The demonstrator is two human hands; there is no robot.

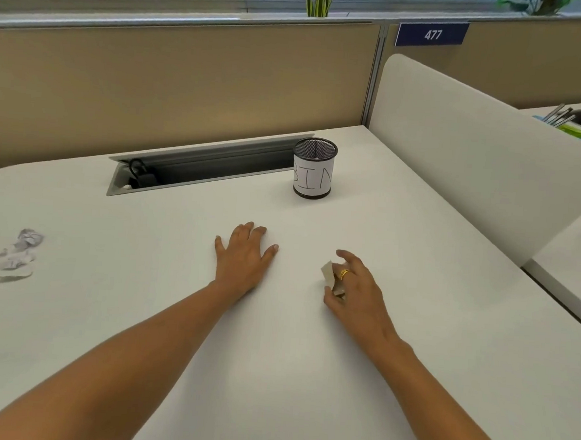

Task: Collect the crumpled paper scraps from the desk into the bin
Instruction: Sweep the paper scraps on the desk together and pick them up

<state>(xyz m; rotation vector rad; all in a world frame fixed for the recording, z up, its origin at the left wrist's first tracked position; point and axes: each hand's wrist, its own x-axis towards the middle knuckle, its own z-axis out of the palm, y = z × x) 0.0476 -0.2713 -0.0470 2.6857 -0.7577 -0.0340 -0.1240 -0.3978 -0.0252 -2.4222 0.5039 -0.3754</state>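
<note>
The bin [314,168] is a black mesh cup with a white label reading "BIN", upright on the white desk [307,374] near the back. My left hand [244,257] lies flat on the desk with fingers spread, holding nothing. To its right, my right hand [356,292] wears a gold ring and pinches a small paper scrap [330,275] between thumb and fingers, just above the desk. Three crumpled paper scraps [18,254] lie together at the far left of the desk.
A grey cable tray [204,163] with a black plug in it is sunk into the desk behind my hands, left of the bin. A white divider panel [473,156] closes the right side. Tan partitions stand at the back.
</note>
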